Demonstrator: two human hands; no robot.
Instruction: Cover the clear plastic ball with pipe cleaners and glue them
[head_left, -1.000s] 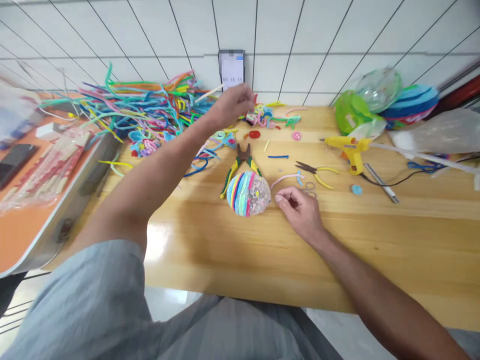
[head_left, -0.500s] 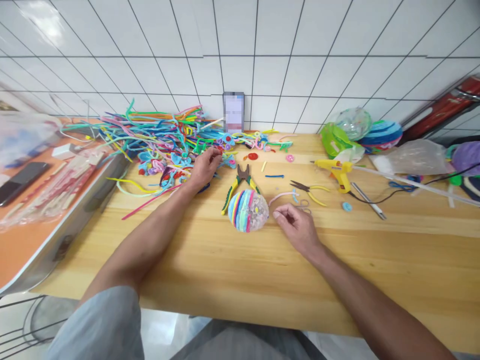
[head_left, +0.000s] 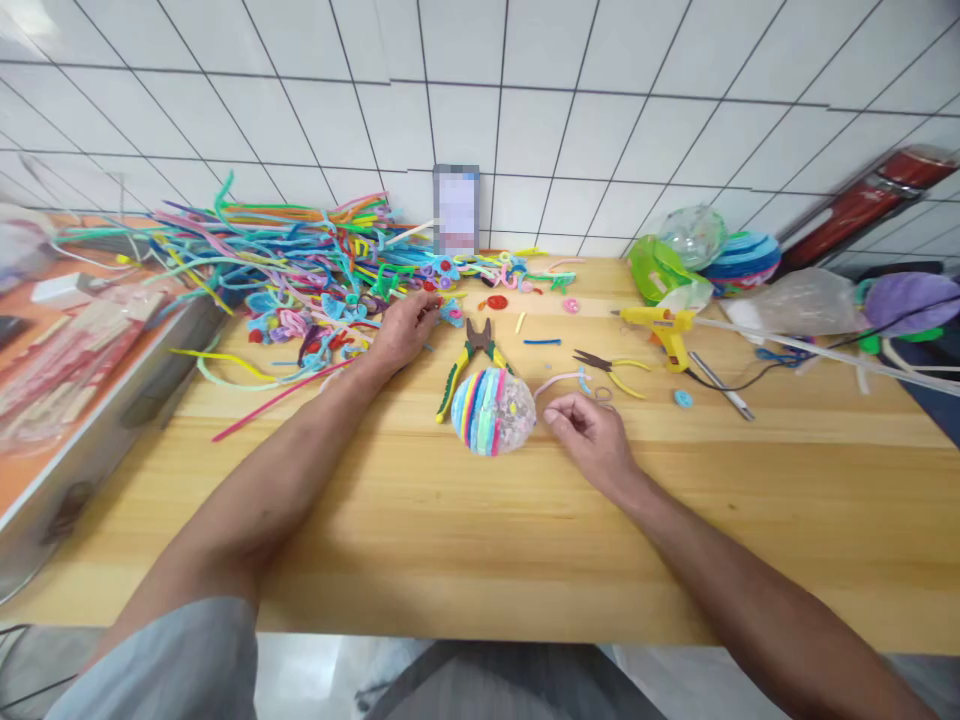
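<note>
Our L hand [head_left: 409, 328] is at the edge of the fuzzy-stem pile [head_left: 300, 252], fingertips partly hidden; can't tell if it grips anything. Our R hand [head_left: 594, 438] is curled just beside the part-striped ball [head_left: 480, 412], thumb nr forefinger; can't tell if they pinch smth. Ball's on the tbl [head_left: 480, 550] btwn our hands, nr the grn/ylw pliers [head_left: 450, 387].

A: Was any text readable?
B: None was; the dark-framed rectangular phone with a pale screen [head_left: 457, 212] was pixelated.
A: What about the yellow plastic glue gun [head_left: 663, 328]?
B: Its marking was too small to make out.
</note>
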